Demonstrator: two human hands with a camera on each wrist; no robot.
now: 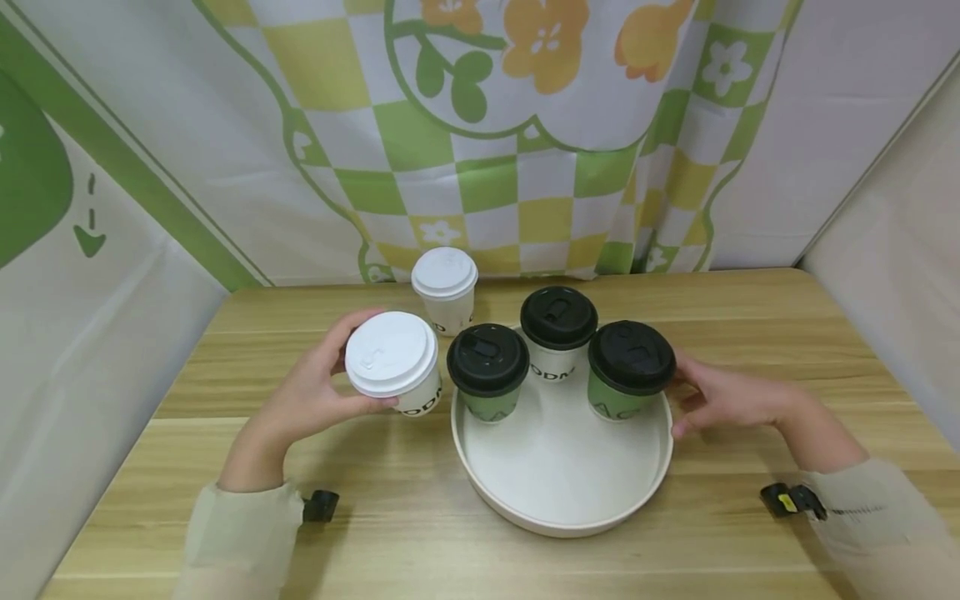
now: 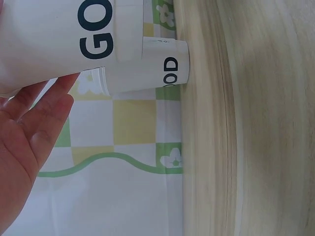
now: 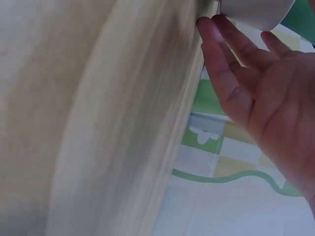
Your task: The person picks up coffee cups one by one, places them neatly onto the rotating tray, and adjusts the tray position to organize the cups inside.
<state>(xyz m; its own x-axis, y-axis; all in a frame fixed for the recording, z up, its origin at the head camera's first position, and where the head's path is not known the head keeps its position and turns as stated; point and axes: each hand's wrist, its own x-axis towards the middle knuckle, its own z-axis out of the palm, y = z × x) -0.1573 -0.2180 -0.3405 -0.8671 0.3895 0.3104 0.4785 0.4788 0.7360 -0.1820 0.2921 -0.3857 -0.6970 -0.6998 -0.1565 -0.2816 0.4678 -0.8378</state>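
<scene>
My left hand [image 1: 318, 387] grips a white paper cup [image 1: 420, 398] with a white lid [image 1: 392, 350], fingers round its far side and thumb along the front. In the left wrist view the held cup [image 2: 44, 44] hangs above the tabletop. At the right rim of a round off-white tray [image 1: 558, 527], my right hand [image 1: 731, 400] rests its fingers and thumb against the edge. The right wrist view has its fingers [image 3: 236, 42] fairly straight, tips at the tray's outer wall [image 3: 256, 12]. Standing in the tray are two green cups [image 1: 491, 407] [image 1: 611, 400] and one white cup [image 1: 553, 362], all black-lidded.
Behind the tray, another white-lidded cup [image 1: 450, 312] stands on the wooden table [image 1: 390, 517]. A checkered floral curtain [image 1: 487, 183] hangs along the table's back edge, with pale fabric walls at both sides.
</scene>
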